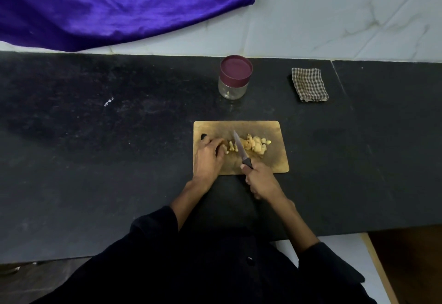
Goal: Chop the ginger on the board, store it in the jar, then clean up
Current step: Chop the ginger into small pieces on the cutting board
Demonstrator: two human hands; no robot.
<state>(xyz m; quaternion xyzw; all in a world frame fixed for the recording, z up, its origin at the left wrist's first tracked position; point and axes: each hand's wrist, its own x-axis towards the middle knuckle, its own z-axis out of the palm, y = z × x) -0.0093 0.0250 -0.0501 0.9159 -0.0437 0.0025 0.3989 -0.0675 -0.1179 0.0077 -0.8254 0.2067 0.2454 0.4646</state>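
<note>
Head view shows a wooden cutting board [270, 162] lying on the dark counter [119, 160] just right of the frame's centre. The left hand [207, 157] rests on the board's left part, fingers curled down onto the uncut end of the ginger [251, 146], pinning it. The right hand [260, 179], at the board's lower edge, is closed around the dark handle of a knife [240, 148]; the blade angles toward the upper left and sits across the ginger, with cut pale-yellow chunks heaped to its right near the board's middle. Above the board, well apart from it, a clear jar [233, 79] stands upright with its maroon lid on. To the right of the jar lies a folded checked cloth [309, 84]. A purple fabric [114, 2] fills the upper left of the frame.
</note>
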